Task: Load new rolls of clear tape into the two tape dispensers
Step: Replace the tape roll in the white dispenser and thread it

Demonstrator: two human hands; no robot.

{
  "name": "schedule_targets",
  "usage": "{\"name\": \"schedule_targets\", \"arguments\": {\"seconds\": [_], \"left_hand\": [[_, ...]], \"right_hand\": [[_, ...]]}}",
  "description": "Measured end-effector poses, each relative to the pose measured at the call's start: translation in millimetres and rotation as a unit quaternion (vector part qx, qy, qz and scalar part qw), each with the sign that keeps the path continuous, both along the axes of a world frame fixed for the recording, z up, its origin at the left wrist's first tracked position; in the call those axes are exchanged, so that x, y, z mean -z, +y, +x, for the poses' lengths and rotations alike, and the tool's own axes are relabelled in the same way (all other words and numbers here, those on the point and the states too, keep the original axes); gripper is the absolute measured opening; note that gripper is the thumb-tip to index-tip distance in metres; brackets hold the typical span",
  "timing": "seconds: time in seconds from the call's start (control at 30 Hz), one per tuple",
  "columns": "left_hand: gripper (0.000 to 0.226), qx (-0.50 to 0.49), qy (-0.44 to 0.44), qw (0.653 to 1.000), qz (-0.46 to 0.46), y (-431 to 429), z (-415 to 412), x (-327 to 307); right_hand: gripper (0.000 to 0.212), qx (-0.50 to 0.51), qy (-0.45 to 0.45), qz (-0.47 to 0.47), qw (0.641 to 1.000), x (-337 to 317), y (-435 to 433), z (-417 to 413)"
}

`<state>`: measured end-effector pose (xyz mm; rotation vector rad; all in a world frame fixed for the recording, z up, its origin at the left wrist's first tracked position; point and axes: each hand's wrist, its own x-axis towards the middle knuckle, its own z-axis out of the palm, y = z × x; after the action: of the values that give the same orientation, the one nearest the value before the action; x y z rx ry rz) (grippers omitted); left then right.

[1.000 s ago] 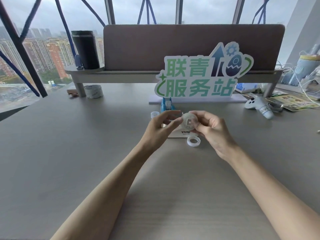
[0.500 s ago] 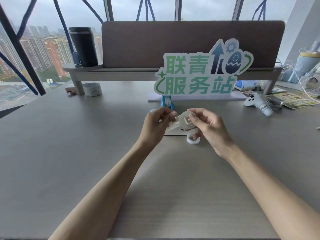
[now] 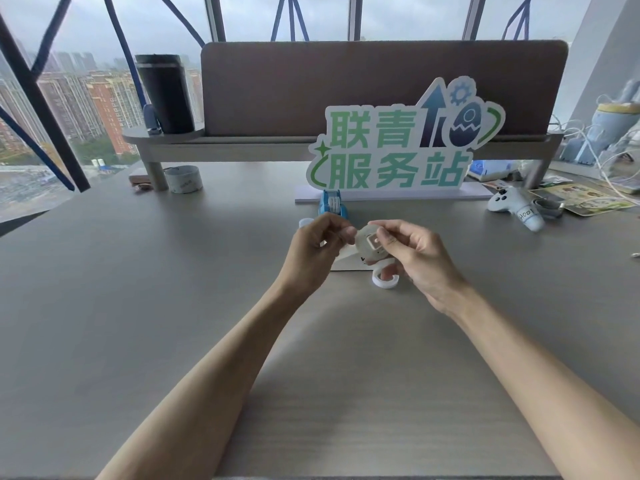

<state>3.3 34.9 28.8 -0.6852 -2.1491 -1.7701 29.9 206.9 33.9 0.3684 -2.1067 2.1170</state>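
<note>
While held above the bench (image 3: 173,306): white tape dispenser (image 3: 370,244) pinched in right hand (image 3: 415,258), left hand (image 3: 311,251) closed at its edge, contents unclear. Judged mid-loading; next, seat spare clear tape roll (image 3: 385,279). Blue dispenser (image 3: 333,206) just behind; near bench open.
</note>
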Motion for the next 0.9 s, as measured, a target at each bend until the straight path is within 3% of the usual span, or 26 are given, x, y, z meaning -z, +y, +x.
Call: {"name": "schedule_targets", "arguments": {"seconds": [0.13,0.33,0.47,0.57,0.83,0.9], "left_hand": [[0.018,0.003,-0.002,1.000,-0.001,1,0,1],[0.010,0.003,-0.045,0.998,0.036,-1,2,-3],[0.017,-0.023,-0.059,0.996,0.058,4,2,-6],[0.008,-0.037,-0.075,0.995,0.050,7,-4,-7],[0.019,-0.112,-0.040,0.993,0.000,15,-24,1],[0.015,-0.123,-0.031,0.992,-0.020,15,-26,4]], "right_hand": [[0.021,0.017,0.028,0.050,0.998,0,5,-3],[0.016,0.074,0.150,0.157,0.973,2,13,-7],[0.019,0.128,0.240,0.233,0.934,4,10,-11],[0.022,0.170,0.296,0.286,0.895,4,9,-14],[0.032,0.210,0.370,0.389,0.817,15,18,-33],[0.032,0.210,0.362,0.396,0.817,19,20,-35]]}}
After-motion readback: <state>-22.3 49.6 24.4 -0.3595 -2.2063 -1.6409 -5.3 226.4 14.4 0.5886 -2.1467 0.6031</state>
